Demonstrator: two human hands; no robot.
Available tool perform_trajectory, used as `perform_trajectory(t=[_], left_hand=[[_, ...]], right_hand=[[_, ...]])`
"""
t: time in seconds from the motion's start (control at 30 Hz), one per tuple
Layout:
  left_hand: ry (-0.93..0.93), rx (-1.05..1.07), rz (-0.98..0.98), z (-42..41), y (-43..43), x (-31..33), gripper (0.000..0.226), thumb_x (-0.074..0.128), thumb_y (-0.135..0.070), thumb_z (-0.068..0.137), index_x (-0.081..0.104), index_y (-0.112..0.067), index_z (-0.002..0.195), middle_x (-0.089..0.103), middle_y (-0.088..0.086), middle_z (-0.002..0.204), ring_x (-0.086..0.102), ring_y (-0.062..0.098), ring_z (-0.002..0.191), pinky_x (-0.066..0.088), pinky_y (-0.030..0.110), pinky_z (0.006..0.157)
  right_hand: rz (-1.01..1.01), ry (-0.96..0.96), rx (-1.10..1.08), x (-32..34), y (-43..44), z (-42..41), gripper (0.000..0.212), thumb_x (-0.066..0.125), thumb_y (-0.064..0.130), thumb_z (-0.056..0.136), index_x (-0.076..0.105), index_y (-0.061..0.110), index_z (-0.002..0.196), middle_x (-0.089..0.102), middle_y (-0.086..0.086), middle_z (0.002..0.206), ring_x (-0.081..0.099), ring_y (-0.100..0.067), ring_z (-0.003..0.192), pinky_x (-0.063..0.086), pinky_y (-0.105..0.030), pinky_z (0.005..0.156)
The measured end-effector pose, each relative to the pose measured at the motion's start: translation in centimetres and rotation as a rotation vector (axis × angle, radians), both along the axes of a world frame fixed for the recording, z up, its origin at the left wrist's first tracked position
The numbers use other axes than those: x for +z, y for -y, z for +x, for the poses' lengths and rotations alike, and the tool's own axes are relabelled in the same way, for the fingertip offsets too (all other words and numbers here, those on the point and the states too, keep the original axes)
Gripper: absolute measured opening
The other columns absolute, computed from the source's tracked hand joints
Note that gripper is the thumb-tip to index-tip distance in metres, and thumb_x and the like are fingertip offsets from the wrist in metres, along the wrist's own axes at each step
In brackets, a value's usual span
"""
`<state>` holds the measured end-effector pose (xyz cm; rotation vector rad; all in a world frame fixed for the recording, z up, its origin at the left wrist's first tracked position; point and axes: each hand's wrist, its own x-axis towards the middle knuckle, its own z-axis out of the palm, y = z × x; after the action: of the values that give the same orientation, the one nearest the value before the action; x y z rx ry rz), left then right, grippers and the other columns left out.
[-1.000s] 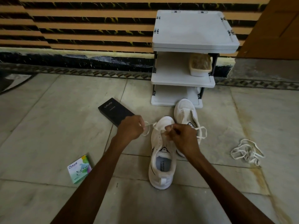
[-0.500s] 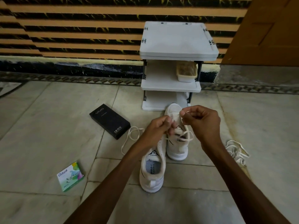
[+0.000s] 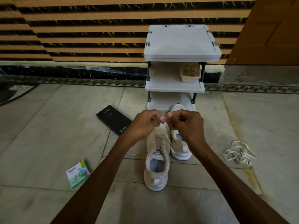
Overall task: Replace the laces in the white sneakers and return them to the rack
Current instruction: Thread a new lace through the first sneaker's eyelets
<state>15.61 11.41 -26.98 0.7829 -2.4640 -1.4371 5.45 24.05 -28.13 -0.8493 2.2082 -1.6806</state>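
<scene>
Two white sneakers stand on the tiled floor in front of the white rack (image 3: 174, 89). The near sneaker (image 3: 156, 165) points away from me, and a white lace (image 3: 167, 142) runs up from its eyelets. The far sneaker (image 3: 180, 143) sits just right of it, partly hidden by my hands. My left hand (image 3: 145, 125) and my right hand (image 3: 186, 124) are raised above the shoes, fingertips nearly meeting, each pinching an end of the lace. A loose pile of white laces (image 3: 238, 153) lies on the floor to the right.
A black phone box (image 3: 114, 120) lies left of the shoes. A small green and white carton (image 3: 78, 173) sits nearer me at the left. A beige container (image 3: 191, 74) stands on the rack's middle shelf. A striped wall runs behind; a wooden door (image 3: 265, 29) is at right.
Both hands rose from the near sneaker's tongue, drawing the lace ends up and bringing them together above the shoes. The camera view shifted, so the rack sits lower and more central.
</scene>
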Motion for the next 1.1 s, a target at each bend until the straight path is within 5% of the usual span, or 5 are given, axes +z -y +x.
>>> perform_trajectory(t=[0.23,0.63,0.8,0.93,1.1], left_hand=[[0.289,0.288,-0.967,1.5,3.7,1.7,0.020,0.050,-0.025,0.097,0.064,-0.025,0.111,0.061,-0.003,0.115,0.044,0.020,0.110,0.030,0.037,0.089],[0.175,0.159,-0.329,1.3,0.6,-4.6,0.013,0.056,-0.031,0.095,0.066,-0.029,0.087,0.061,-0.016,0.088,0.051,0.011,0.097,0.015,0.029,0.080],[0.264,-0.033,-0.443,2.3,0.5,-7.6,0.017,0.058,-0.034,0.092,0.073,-0.026,0.089,0.071,-0.007,0.096,0.059,0.013,0.097,0.032,0.034,0.092],[0.342,0.037,-0.451,3.5,0.3,-9.9,0.023,0.055,-0.035,0.092,0.072,-0.021,0.098,0.068,-0.003,0.099,0.059,0.013,0.091,0.040,0.025,0.080],[0.297,0.155,-0.482,3.7,-0.7,-10.7,0.021,0.054,-0.035,0.093,0.072,-0.025,0.096,0.069,-0.007,0.093,0.052,0.006,0.078,0.035,0.021,0.068]], right_hand=[[0.631,-0.180,0.242,-3.3,-0.2,1.9,0.028,0.075,0.038,0.079,0.073,0.015,0.095,0.071,-0.001,0.087,0.066,-0.015,0.080,0.051,-0.027,0.071],[0.876,-0.431,0.159,-7.0,1.8,4.5,0.014,0.063,0.018,0.086,0.063,0.010,0.097,0.066,-0.009,0.103,0.064,-0.025,0.095,0.049,-0.031,0.076],[0.481,-0.234,0.102,-9.4,0.9,4.2,0.007,0.063,0.010,0.077,0.067,0.007,0.072,0.067,-0.004,0.066,0.060,-0.017,0.059,0.050,-0.032,0.058],[0.389,-0.068,0.181,-9.5,0.8,5.0,0.018,0.063,0.002,0.080,0.074,0.009,0.093,0.070,0.003,0.083,0.061,-0.008,0.071,0.039,-0.001,0.061],[0.393,0.205,0.215,-9.0,1.0,4.8,0.022,0.059,0.006,0.089,0.072,0.013,0.106,0.068,0.004,0.091,0.058,-0.001,0.077,0.049,-0.016,0.071]])
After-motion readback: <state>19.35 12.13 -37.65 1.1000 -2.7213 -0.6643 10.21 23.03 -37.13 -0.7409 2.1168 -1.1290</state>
